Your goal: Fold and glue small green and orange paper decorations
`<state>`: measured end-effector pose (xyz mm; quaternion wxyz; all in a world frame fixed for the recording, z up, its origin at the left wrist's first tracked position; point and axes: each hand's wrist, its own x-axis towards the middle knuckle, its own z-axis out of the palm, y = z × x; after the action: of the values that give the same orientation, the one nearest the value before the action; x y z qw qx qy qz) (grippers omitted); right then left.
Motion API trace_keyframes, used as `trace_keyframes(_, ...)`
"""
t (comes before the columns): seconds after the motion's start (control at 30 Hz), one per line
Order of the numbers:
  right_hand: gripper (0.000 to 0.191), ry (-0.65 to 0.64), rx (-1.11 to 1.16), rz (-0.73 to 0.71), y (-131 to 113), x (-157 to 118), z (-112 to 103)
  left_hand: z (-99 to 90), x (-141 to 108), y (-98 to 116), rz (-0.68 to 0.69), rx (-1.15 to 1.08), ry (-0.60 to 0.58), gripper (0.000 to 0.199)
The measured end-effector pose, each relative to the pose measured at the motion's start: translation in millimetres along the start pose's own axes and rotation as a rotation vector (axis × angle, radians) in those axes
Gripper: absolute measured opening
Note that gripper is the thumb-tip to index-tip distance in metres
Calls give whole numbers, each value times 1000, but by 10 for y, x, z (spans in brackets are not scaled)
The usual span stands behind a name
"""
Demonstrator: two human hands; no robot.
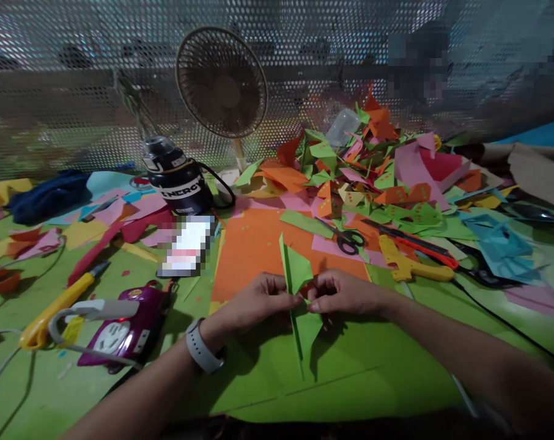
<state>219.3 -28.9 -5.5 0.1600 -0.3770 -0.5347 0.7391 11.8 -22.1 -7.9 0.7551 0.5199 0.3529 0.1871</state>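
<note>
Between my two hands, above the green tabletop, is a folded piece of green paper (307,333), held nearly upright with its narrow edge toward me. My left hand (263,302) pinches its left side near the middle, thumb on the near face. On the other side my right hand (339,296) has thumb and fingers closed on the paper's edge, close to the left thumb. The fingertips behind the paper are partly hidden. Just beyond my hands lies a large orange sheet (249,244), with black-handled scissors (350,240) at its right.
A yellow glue gun (409,263) and a red-edged cutter (424,247) lie right. A heap of paper scraps (323,159) spreads behind. At left are a purple power strip (125,330), a yellow-handled tool (57,311), cables, a phone (188,247), a black bottle (176,177) and a fan (222,85).
</note>
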Motion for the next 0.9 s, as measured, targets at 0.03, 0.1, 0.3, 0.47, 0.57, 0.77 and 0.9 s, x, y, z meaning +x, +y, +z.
trace_keyframes(0.03, 26, 16, -8, -4, -10, -1, 10, 3, 0, -2, -3, -4, 10, 28)
trace_keyframes(0.1, 22, 43, -34, -22, -26, -3, 28, 4, 2, -8, -7, -17, 18, 29)
trace_keyframes(0.3, 16, 63, -140, -114, -11, 8, 11, -27, 26, -39, 28, -40, 6, 23)
trace_keyframes(0.47, 22, 47, -121, -75, 3, -1, -48, -50, 35, -43, 15, -116, 32, 22)
trace_keyframes(0.57, 23, 52, -61, -46, -15, -9, -58, -47, 29, -27, 13, -177, 23, 26)
trace_keyframes(0.77, 22, 163, -46, -45, -58, 1, -20, -13, 18, 38, 25, -221, 61, 26)
trace_keyframes(0.9, 24, 186, -48, -47, -50, 3, 7, 1, 22, 38, 26, -226, 57, 27)
